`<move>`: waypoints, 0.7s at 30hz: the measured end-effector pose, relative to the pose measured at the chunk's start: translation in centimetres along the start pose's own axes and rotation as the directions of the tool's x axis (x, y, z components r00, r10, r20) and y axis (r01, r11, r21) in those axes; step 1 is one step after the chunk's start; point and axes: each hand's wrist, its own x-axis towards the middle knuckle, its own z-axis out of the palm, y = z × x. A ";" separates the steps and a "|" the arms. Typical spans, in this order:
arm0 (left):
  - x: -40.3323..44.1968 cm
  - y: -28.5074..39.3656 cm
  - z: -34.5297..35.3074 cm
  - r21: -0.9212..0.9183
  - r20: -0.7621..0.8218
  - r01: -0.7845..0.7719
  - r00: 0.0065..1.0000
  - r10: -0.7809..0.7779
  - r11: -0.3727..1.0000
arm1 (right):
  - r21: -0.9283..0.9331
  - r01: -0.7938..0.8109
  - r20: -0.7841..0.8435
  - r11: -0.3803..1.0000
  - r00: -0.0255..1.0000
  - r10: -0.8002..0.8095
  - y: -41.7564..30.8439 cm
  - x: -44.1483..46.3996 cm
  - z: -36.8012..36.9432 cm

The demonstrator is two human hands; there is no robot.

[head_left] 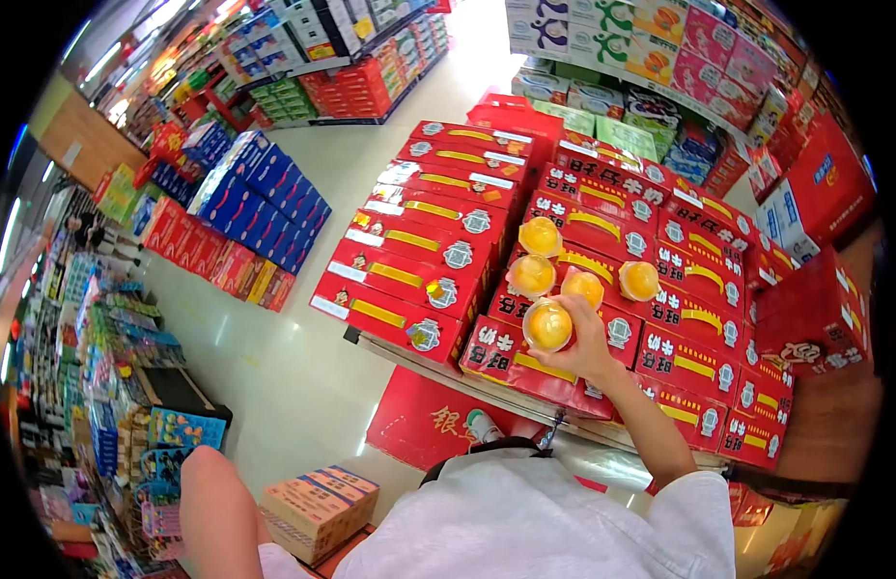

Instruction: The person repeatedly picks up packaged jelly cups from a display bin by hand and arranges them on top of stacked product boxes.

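Note:
My right hand is closed around a clear plastic cup with yellow contents, held over the red cartons. Just beyond it is another yellow cup, close to my fingers; whether it touches them I cannot tell. More such cups stand on the cartons: one yellow cup to the right, and two to the left, a near cup and a far cup. Beneath them lie red cartons with yellow handles. On the left a bare bent arm shows, but my left hand is out of sight.
More red cartons form a stack to the left on the same low stand. Blue boxes are piled across the aisle floor. A brown cardboard box sits at lower left. Tall red boxes stand at right.

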 end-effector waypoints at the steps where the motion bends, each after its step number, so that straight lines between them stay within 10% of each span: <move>1: 0.3 -0.6 0.3 -0.013 0.012 -0.018 1.000 0.018 1.000 | 0.002 0.007 -0.008 1.000 1.000 -0.007 0.0 -0.1 -0.1; 16: 0.6 -4.6 4.2 -0.206 -0.060 -0.110 0.993 0.100 0.972 | -0.008 0.088 0.114 0.996 0.990 -0.086 1.2 -1.9 1.1; 21: -4.7 -1.9 8.2 -0.655 -0.588 -0.200 0.740 -0.326 0.728 | -0.003 0.098 0.110 0.995 0.989 -0.097 1.4 -1.5 0.9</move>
